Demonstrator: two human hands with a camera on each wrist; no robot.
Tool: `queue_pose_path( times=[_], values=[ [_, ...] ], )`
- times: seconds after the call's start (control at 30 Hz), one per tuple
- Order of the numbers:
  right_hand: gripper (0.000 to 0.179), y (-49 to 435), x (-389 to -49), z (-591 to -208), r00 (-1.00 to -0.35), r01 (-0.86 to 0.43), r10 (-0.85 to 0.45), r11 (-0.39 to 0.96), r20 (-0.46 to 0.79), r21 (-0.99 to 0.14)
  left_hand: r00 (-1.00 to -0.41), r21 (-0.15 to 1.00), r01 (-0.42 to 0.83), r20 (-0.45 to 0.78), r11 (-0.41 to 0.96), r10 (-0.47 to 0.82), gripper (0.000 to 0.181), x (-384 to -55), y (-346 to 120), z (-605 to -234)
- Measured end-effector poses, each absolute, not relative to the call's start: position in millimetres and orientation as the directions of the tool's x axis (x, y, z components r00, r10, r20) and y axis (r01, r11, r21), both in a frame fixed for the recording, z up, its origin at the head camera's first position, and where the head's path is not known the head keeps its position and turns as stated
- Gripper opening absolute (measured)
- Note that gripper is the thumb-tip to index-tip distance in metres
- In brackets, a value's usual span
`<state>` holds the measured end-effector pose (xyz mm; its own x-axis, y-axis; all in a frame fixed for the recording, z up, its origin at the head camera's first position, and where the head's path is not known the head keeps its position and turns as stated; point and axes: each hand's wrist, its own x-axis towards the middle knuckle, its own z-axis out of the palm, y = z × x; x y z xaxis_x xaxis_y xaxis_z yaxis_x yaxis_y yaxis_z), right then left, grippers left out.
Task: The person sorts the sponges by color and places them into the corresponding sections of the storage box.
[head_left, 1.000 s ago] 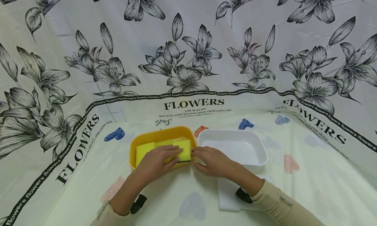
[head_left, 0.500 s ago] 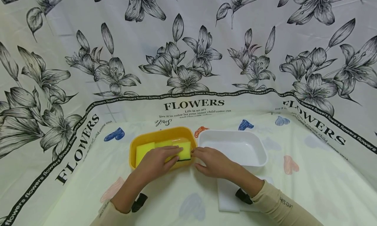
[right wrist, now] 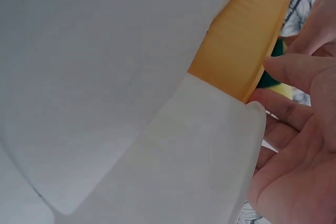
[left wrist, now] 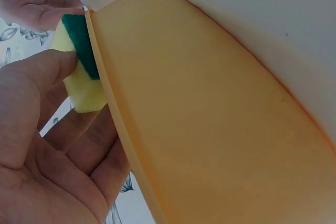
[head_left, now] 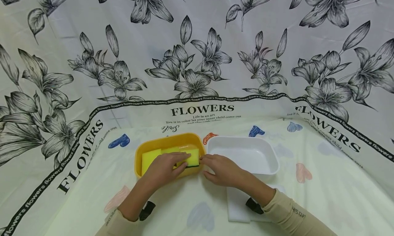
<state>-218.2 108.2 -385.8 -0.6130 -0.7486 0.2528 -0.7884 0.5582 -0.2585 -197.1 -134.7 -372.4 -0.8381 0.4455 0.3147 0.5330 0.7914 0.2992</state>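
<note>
In the head view, a yellow kitchen sponge (head_left: 193, 156) with a green scouring layer lies at the right end of a yellow tub (head_left: 170, 137). My left hand (head_left: 164, 168) pinches it, fingers across the top and thumb at the near side. The left wrist view has the sponge (left wrist: 86, 95) standing out above the tub's rim, green face towards the tub wall. At the tub's right corner is my right hand (head_left: 222, 167), fingertips touching the rim and thumb spread apart from them. Another yellow sponge (head_left: 150, 157) sits at the tub's left end.
A white tub (head_left: 243, 148) stands right beside the yellow one. White flat pieces (head_left: 238, 207) lie under the right forearm. A heart-print cloth covers the table, and a flower-print curtain (head_left: 197, 48) hangs behind.
</note>
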Motion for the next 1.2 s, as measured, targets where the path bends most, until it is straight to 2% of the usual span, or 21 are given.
queue_pose_path(
  times=[0.63,0.9,1.2],
  values=[
    [0.033,108,-220,-386,-0.616,-0.784,-0.753,0.555,0.232,-0.278,-0.876,0.316,0.457,0.322,0.831,0.359,0.028,-203,-130,-376],
    [0.032,107,-219,-387,-0.616,-0.784,-0.754,0.559,0.229,-0.271,-0.866,0.292,0.459,0.359,0.839,0.349,0.026,-206,-126,-381],
    [0.031,108,-220,-387,-0.608,-0.791,-0.756,0.549,0.243,-0.271,-0.884,0.306,0.425,0.344,0.852,0.317,0.021,-208,-124,-381]
  ],
)
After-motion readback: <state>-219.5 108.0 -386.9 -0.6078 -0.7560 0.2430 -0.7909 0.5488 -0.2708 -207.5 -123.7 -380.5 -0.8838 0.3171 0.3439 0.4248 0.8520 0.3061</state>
